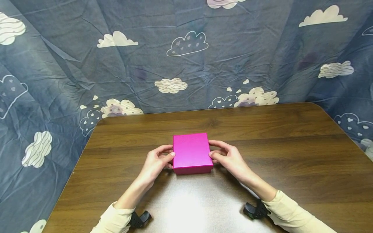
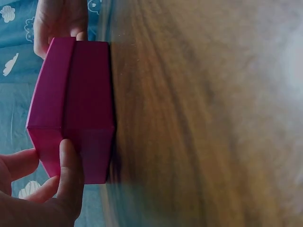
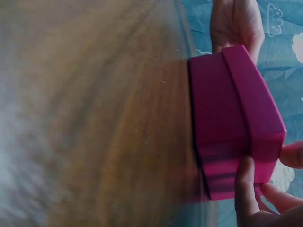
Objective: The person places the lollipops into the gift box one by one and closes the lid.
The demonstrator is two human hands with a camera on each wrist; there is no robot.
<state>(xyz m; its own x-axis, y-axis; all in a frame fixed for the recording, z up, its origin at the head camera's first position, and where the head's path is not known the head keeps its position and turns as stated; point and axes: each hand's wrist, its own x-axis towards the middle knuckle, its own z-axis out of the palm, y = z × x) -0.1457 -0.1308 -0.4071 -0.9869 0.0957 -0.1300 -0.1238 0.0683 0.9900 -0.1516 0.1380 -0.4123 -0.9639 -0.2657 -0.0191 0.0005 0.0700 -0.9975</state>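
Note:
A bright pink lidded box [image 1: 192, 150] sits on the wooden table, its lid fitted over the slightly narrower base. My left hand [image 1: 158, 160] holds the box's left side, with the thumb at the lid's top edge and the fingers bent against the side wall. On the opposite side my right hand [image 1: 228, 157] grips it the same way. In the left wrist view a fingertip lies at the seam between lid [image 2: 49, 90] and base [image 2: 90, 90]. The right wrist view shows a fingertip touching the side wall near that seam too. The box's far side is hidden.
The brown wood-grain table [image 1: 276, 139] extends around the box, with a glare patch towards the near edge. Behind it hangs a blue cloth [image 1: 233, 61] with cloud prints. Black wrist devices [image 1: 256, 209] sit below both cream sleeves.

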